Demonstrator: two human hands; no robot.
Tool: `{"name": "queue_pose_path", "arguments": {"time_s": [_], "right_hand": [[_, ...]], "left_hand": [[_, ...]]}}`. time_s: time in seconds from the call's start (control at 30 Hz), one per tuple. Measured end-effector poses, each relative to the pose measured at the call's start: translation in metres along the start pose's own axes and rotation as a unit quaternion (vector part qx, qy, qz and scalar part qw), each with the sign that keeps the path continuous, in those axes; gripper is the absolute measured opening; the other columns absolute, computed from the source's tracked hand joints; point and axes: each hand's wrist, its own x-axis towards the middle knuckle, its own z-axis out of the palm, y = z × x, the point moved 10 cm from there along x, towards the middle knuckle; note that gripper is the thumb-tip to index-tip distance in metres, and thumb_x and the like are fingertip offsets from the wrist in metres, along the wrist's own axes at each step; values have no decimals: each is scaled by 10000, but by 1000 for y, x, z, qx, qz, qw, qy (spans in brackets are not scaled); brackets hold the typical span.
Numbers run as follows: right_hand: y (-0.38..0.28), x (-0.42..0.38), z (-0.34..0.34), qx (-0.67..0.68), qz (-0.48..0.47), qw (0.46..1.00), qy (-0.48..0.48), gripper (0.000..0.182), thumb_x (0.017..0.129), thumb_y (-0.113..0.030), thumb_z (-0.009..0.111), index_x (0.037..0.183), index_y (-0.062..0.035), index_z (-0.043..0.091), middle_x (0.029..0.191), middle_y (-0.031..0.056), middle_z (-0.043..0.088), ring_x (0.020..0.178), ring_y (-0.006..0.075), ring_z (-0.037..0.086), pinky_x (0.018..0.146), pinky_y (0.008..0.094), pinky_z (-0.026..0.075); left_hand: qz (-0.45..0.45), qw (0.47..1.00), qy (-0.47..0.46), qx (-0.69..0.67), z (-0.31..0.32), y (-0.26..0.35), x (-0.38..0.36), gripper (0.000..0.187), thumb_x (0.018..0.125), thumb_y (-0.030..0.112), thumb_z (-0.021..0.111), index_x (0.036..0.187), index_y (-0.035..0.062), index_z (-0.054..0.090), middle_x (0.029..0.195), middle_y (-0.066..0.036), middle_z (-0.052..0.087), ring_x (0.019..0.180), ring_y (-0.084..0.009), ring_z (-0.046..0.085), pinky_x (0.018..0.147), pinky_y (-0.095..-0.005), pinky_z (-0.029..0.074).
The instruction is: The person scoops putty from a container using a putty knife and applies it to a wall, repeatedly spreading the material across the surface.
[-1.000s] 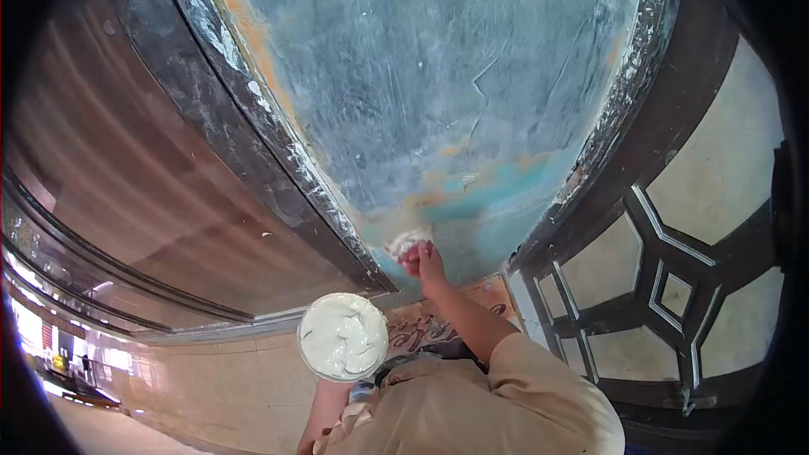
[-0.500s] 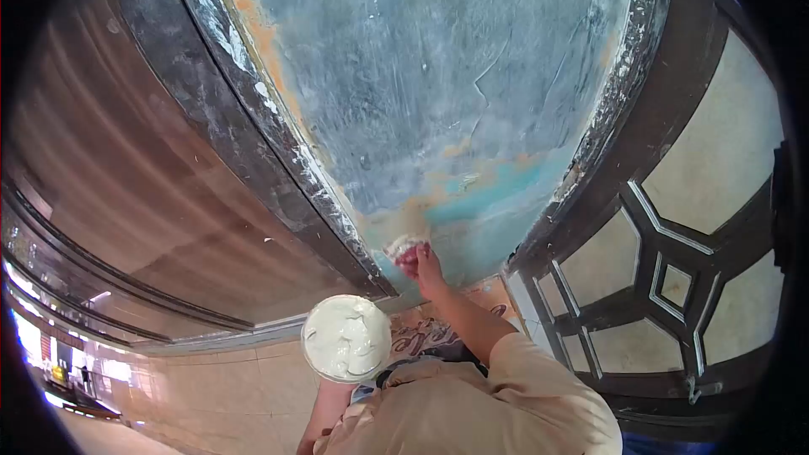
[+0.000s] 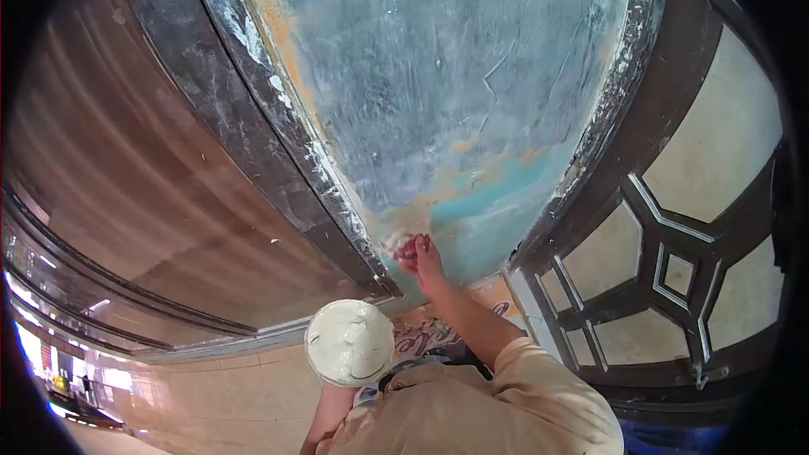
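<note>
My left hand holds up a round tub of thick white paint or putty from below; its fingers are mostly hidden under the tub. My right hand is closed around a reddish, white-tipped applicator, perhaps a brush; the kind is not clear. The applicator is at the lower left part of the blue-grey wall panel, close to the dark frame. Turquoise and orange patches show on the panel just above and right of that hand.
Left of the panel runs a dark frame with white smears, beside a brown curtained pane. To the right is a dark door with pale panes. A patterned mat and tiled floor are below.
The view has shifted slightly, so the panel sits a little farther right. My right hand has moved very little, with the applicator still low on the panel. My left hand keeps the tub.
</note>
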Motion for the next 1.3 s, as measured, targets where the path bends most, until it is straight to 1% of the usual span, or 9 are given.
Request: {"name": "queue_pose_path", "arguments": {"time_s": [0.1, 0.23, 0.3, 0.43, 0.67, 0.7, 0.83, 1.03, 1.3], "right_hand": [[51, -12, -46, -21, 76, 997, 7, 256, 1051, -391, 485, 1145, -153, 492, 912, 53, 641, 697, 166, 653, 615, 296, 538], [34, -42, -26, -36, 87, 992, 89, 247, 1055, -385, 477, 1129, -150, 497, 855, 47, 642, 678, 155, 645, 609, 298, 535], [-8, -37, 24, 14, -23, 999, -21, 222, 1059, -327, 489, 1060, -109, 532, 844, 32, 628, 711, 123, 646, 589, 292, 524], [-50, -34, 53, -20, -69, 997, 15, 255, 1048, -348, 514, 1106, -100, 530, 917, 43, 651, 728, 135, 669, 603, 310, 549], [54, -29, -46, -48, 85, 990, 106, 242, 1052, -355, 495, 1139, -134, 543, 937, 37, 674, 721, 165, 682, 599, 316, 572], [53, -27, -42, -27, 64, 994, 80, 253, 1051, -362, 496, 1133, -128, 544, 931, 36, 674, 708, 168, 681, 615, 313, 569], [-25, -48, 39, 3, -16, 999, 34, 233, 1059, -332, 488, 1044, -105, 539, 858, 39, 645, 691, 150, 666, 588, 295, 535], [-60, -50, 70, 3, -49, 999, 21, 270, 1064, -337, 468, 1119, -81, 538, 928, 62, 690, 693, 133, 677, 601, 299, 548], [-52, -50, 60, 44, -38, 997, 54, 281, 1038, -371, 521, 1137, -109, 535, 942, 55, 683, 694, 149, 680, 615, 299, 561]], "left_hand": [[1, 999, -6, 32, 1, 2, -4, 547, 1026, 480, 375, 1449, 142, 452, 1431, -93, 537, 1276, -300, 543, 1060, -499, 460], [-21, 1000, -16, -14, -5, 6, -2, 572, 1018, 505, 366, 1439, 130, 462, 1427, -105, 541, 1273, -316, 544, 1061, -510, 453], [-44, 997, -18, -56, -8, 1, -5, 593, 1008, 527, 371, 1435, 127, 469, 1426, -113, 541, 1271, -325, 546, 1056, -516, 455], [-85, 994, -34, -67, 11, 0, -8, 610, 1003, 542, 376, 1439, 126, 471, 1431, -128, 535, 1278, -333, 542, 1059, -512, 455], [-60, 996, -63, -22, -14, 2, -2, 612, 1006, 541, 389, 1458, 132, 450, 1461, -120, 507, 1314, -322, 514, 1081, -512, 437], [-53, 997, -64, -5, -12, 4, -2, 614, 1006, 542, 390, 1459, 133, 449, 1463, -120, 505, 1316, -322, 511, 1082, -513, 435], [-32, 996, -61, 62, -7, 8, -8, 619, 1003, 547, 391, 1462, 136, 446, 1471, -119, 496, 1327, -322, 501, 1089, -516, 427], [43, 972, -91, 214, -1, 17, -5, 559, 1029, 447, 435, 1488, 132, 391, 1472, -94, 485, 1321, -272, 501, 1080, -465, 449], [-73, 991, -93, -68, 6, 3, -5, 647, 986, 568, 417, 1479, 148, 426, 1487, -119, 478, 1344, -335, 479, 1102, -534, 409]]}}
